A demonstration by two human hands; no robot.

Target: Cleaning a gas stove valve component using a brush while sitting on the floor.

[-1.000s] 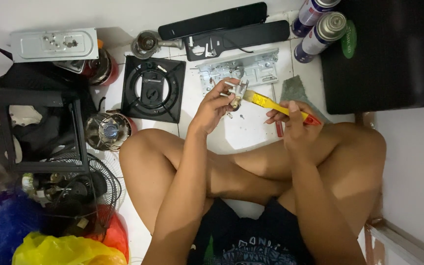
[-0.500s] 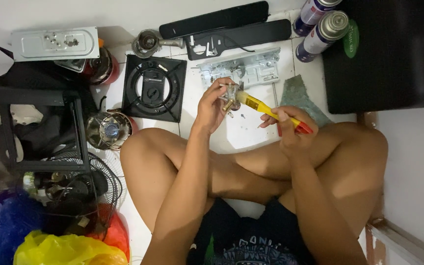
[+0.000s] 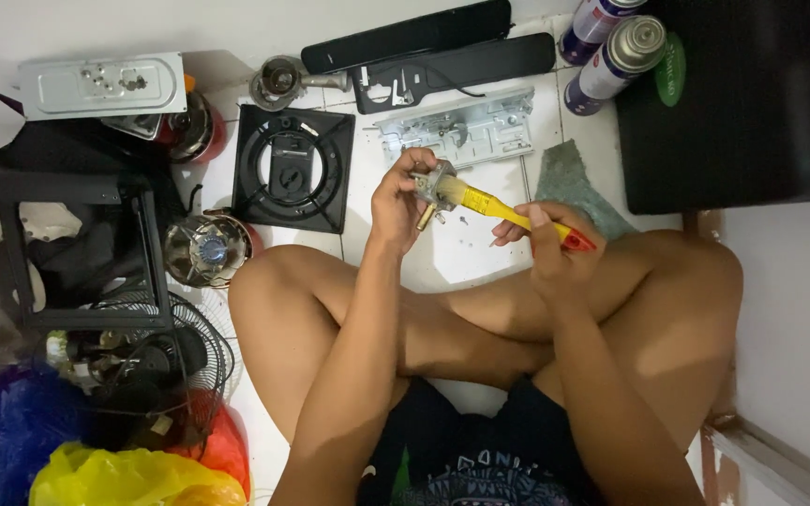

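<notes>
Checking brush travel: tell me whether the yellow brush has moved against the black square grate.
Cannot tell: yellow brush sits about as far right of the black square grate as before.

Hands (image 3: 480,220) hold metal valve (image 3: 433,187) and yellow brush (image 3: 508,211).

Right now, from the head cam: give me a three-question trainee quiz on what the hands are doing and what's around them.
1. True or false: the right hand holds a yellow-handled brush with its bristles against a small metal part.
2. Which hand grips the small metal part?
A. left hand
B. right hand
C. neither
3. Fill in: the two spray cans stand at the ____ right of the picture, beside the black case.

Key:
1. True.
2. A; its fingers wrap the part above the white floor tiles.
3. Upper. The black square burner grate lies to the left of the hands.
</notes>
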